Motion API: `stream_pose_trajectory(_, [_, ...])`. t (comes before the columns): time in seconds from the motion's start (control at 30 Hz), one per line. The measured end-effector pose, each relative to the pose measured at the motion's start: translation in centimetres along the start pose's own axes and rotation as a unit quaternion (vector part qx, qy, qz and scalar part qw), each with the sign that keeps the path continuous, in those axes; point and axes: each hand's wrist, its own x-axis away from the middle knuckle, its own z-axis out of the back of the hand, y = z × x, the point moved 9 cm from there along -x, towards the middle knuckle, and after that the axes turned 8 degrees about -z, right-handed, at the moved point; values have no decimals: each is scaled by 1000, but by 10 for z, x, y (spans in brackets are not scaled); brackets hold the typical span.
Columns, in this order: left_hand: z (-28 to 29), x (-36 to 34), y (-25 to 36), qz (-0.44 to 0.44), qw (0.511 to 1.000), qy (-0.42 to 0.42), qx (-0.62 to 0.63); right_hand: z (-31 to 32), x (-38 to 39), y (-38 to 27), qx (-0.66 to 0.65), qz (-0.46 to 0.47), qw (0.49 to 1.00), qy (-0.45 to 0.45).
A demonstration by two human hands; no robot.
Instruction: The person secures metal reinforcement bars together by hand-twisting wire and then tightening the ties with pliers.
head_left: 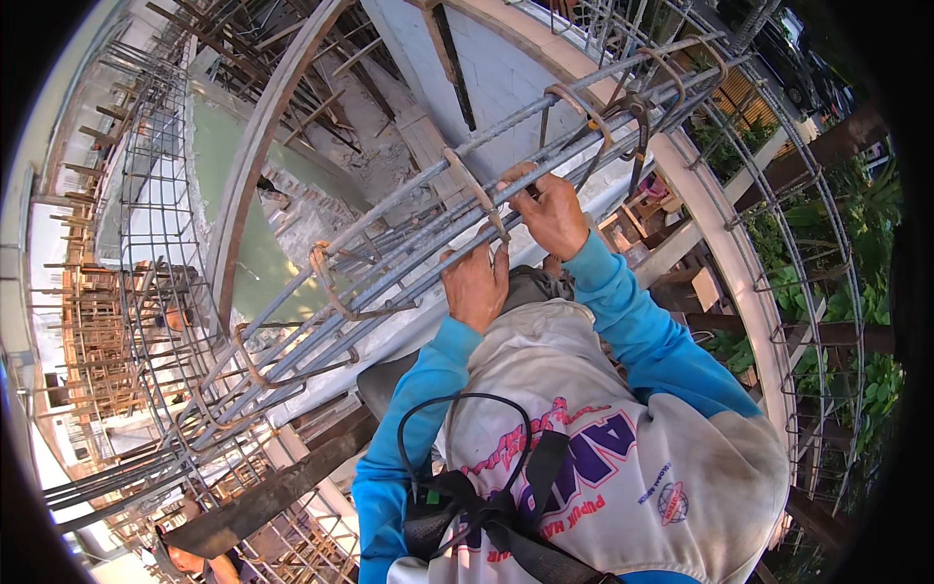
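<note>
- Running from lower left to upper right, the rebar cage crosses in front of the person's lap; a bent, rusty stirrup rings its bars left of the hands.
- The left hand reaches up from below, back of the hand showing, fingers curled over the lower bars; how firmly they close, I cannot tell. It would serve best as a brace, stopping bars and stirrup from sliding.
- Between the hands, the middle stirrup slants across the long bars, its lower end just beside the left fingertips. Best judged square to the bars and seated in its corners before any fastening.
- The right hand comes in higher, wrist bent, thumb and forefinger drawn together at a bar; anything pinched there is hidden. Small, precise finger work suits this, clear of cut ends.
- Farther right, dark-handled pincers hang on the cage, within reach.
</note>
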Motion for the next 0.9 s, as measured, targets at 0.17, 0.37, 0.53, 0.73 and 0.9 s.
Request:
stream_pose_trajectory(0.17, [-1,20,-5,84,980,66,167,0,26,9,-284,-72,956,-16])
stream_pose_trajectory(0.37, [-29,18,-21,128,950,-25,285,6,76,12,-155,28,984,-80])
stream_pose_trajectory(0.53, [-46,15,-21,209,799,-43,562,5,85,2,-63,132,986,-78])
stream_pose_trajectory(0.73, [-55,17,-25,299,707,24,640,5,81,11,-140,58,986,-73])
stream_pose_trajectory(0.9, [-57,10,-25,318,683,98,650,7,88,3,-49,118,987,-93])
